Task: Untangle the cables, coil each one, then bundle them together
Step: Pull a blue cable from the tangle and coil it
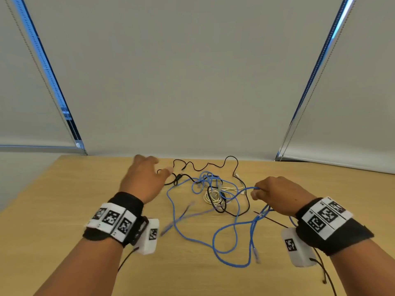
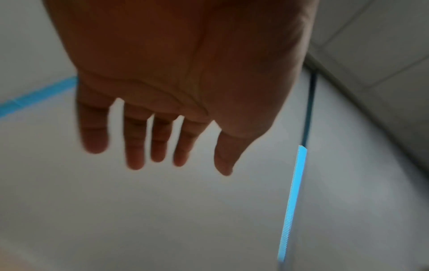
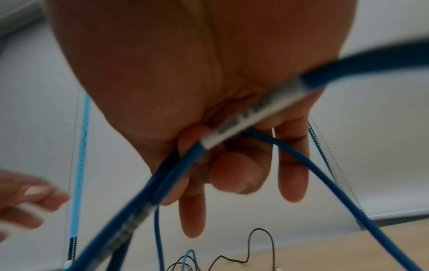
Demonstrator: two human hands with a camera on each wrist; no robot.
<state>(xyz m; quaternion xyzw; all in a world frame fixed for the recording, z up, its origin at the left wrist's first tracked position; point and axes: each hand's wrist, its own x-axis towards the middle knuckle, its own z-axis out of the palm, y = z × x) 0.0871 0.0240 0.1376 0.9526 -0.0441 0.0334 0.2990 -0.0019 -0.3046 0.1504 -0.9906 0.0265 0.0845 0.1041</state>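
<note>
Still tangled: blue cable (image 1: 233, 229), right-hand (image 1: 275, 194) grip.

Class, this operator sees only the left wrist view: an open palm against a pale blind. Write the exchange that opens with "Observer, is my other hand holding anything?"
Observer: Yes. The right hand grips the blue cable, fingers curled round it.
Operator: Is my left hand touching any cable?
Observer: The left hand holds nothing; the head view shows it above the table near the black cable.
Operator: Are the cables separated yet?
Observer: No. Blue, black and a white cable cross in a tangle mid-table.
</note>
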